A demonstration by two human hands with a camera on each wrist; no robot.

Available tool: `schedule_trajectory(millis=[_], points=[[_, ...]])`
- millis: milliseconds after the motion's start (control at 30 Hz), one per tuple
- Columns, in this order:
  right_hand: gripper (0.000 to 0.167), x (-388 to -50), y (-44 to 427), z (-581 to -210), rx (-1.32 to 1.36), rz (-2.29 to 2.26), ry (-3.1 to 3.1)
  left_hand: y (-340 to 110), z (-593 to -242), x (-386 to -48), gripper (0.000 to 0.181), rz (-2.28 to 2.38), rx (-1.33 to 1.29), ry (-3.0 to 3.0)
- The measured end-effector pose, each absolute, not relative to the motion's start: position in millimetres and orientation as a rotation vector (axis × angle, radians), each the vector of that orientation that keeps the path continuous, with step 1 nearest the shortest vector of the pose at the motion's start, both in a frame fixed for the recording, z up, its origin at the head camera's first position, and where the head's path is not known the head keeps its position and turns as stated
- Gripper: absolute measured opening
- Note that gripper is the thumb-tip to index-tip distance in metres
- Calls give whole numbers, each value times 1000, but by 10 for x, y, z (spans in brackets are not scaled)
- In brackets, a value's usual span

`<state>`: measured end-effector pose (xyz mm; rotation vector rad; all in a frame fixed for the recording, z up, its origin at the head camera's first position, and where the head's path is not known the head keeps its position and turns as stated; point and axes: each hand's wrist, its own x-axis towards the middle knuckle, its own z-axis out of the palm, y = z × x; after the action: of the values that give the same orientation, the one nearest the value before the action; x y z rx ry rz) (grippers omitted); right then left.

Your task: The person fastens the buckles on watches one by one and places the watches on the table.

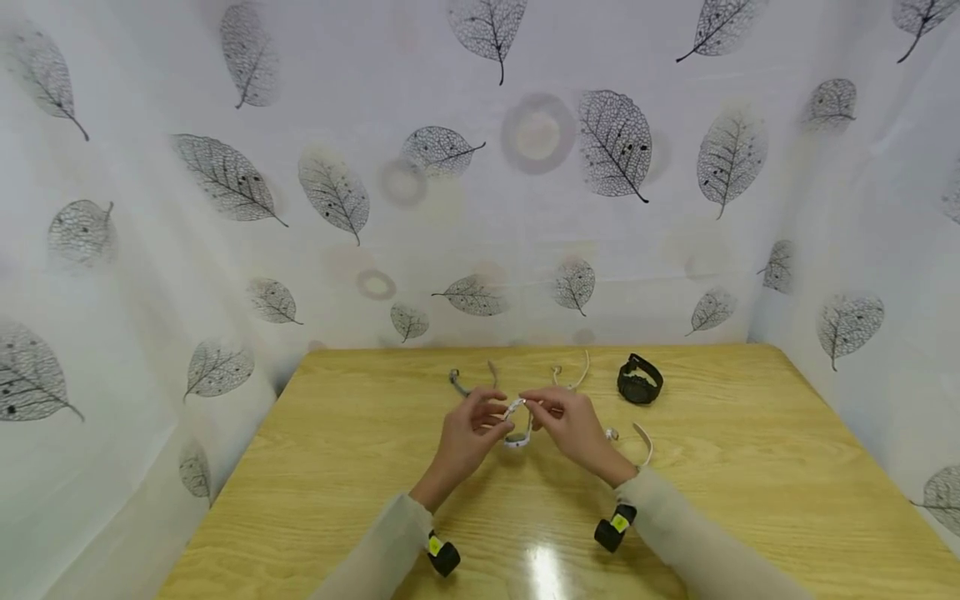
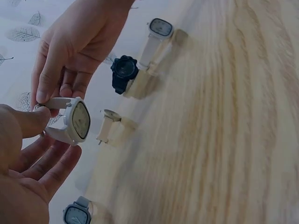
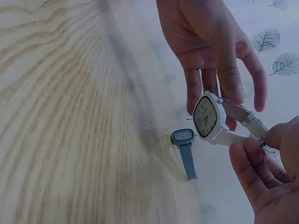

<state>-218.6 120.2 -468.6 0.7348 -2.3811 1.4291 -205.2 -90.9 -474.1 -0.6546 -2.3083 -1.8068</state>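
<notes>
A white wristwatch (image 1: 516, 442) with a squarish case hangs between my two hands, its strap bent into a loop. In the left wrist view its dial (image 2: 81, 120) faces right; in the right wrist view the pale dial (image 3: 205, 116) faces left. My left hand (image 1: 468, 432) holds the strap between thumb and fingers, the other fingers spread under the watch. My right hand (image 1: 572, 421) pinches the strap on the other side. The fingertips meet near the strap's ends, and they partly hide the buckle area.
On the wooden table (image 1: 337, 467) lie a black watch (image 1: 640, 385), a grey-blue watch (image 3: 184, 149), a pale-strapped watch (image 2: 107, 125) at the back and a white-strapped watch (image 2: 156, 37) beside my right forearm. A leaf-patterned cloth (image 1: 480, 233) hangs behind the table.
</notes>
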Motion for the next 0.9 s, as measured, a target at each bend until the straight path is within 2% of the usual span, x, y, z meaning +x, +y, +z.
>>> schedule_trajectory(millis=[233,467,633,900], points=[[25,-2210,1219,-4659,710,1480,-2455,-940,-4824,-2030,28,-1742,-694,-2320],[27,-2229,1217,-4674,729,1533,-2475,-905,-4601,-1885,25,-1820,-625,-2301],[29,-2224,1206,-4686,708,1600,-2485,-913,-4748,-2002,24,-1781,-567,-2304],[46,-2177,1229,-4779,799,1716,-2493,-958,-4786,-2071,27,-2083,-440,-2262]])
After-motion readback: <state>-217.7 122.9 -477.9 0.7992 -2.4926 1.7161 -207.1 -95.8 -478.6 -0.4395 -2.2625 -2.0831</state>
